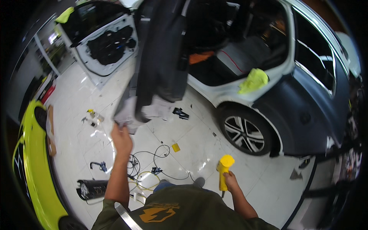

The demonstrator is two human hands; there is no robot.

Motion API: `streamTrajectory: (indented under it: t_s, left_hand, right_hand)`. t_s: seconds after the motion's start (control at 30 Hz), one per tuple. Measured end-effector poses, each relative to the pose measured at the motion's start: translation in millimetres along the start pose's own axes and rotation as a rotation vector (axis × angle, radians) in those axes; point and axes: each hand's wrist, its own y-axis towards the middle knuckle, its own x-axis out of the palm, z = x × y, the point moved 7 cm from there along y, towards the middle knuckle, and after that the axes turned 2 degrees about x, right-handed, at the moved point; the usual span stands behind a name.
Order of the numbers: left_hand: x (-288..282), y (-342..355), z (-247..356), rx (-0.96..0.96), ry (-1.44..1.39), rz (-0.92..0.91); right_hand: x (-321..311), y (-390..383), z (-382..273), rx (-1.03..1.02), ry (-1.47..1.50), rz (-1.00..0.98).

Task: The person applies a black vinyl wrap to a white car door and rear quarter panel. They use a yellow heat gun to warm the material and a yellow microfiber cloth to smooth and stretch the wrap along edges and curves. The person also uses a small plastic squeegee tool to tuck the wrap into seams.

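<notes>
My right hand (pixel 230 181) is wrapped around the handle of a yellow heat gun (pixel 225 165), held low at my right with its head up. My left hand (pixel 122 140) is raised ahead of me on the left, its fingers pinched at the edge of a loose pale sheet (pixel 128 115). That sheet hangs at the lower end of a large dark grey panel (pixel 155 57), which looks like an open car door seen nearly edge-on. Where the sheet joins the panel is hard to make out.
A white car stands at the right, its rear wheel (pixel 245 132) near me and a lime cloth (pixel 253 80) on its sill. Another door (pixel 109 46) stands far left. Cables (pixel 143 180), a yellow squeegee (pixel 175 147) and spray bottles (pixel 94 117) lie or stand on the floor.
</notes>
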Motion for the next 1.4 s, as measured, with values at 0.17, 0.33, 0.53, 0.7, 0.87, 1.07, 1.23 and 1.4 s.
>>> streamTrajectory:
  t_s: [0.17,0.33,0.53,0.7,0.87,1.07,1.23,1.4]
  left_hand:
    - [68.8,-27.3,89.3,0.262,0.012,-0.178]
    - [202.2,-55.0,154.5,0.670,0.049,-0.562]
    - [326.8,-76.8,216.1,0.728,-0.002,-0.525]
    - [417.8,-82.3,272.7,0.716,0.136,-0.561]
    - [511.7,-78.3,310.9,0.761,0.295,-0.394]
    - [570.0,-68.5,340.5,0.738,0.364,-0.398]
    - [560.7,-148.8,262.3,0.749,-0.037,-0.969]
    - [458.7,-268.5,-51.9,0.461,0.271,-1.838]
  right_hand:
    - [-47.9,28.1,-6.8,0.109,-0.046,0.031]
    - [-85.6,27.1,-11.9,0.045,0.028,0.118]
    - [-129.8,-11.4,50.7,0.054,0.200,0.261]
    - [-142.2,-48.4,123.2,0.219,0.399,0.348]
    - [-141.6,-57.4,172.0,0.259,0.612,0.354]
    - [-131.3,-71.0,147.2,0.246,0.542,0.397]
    - [-111.8,-59.5,132.6,0.228,0.482,0.356]
    - [-71.8,-8.2,94.8,0.212,0.403,0.191]
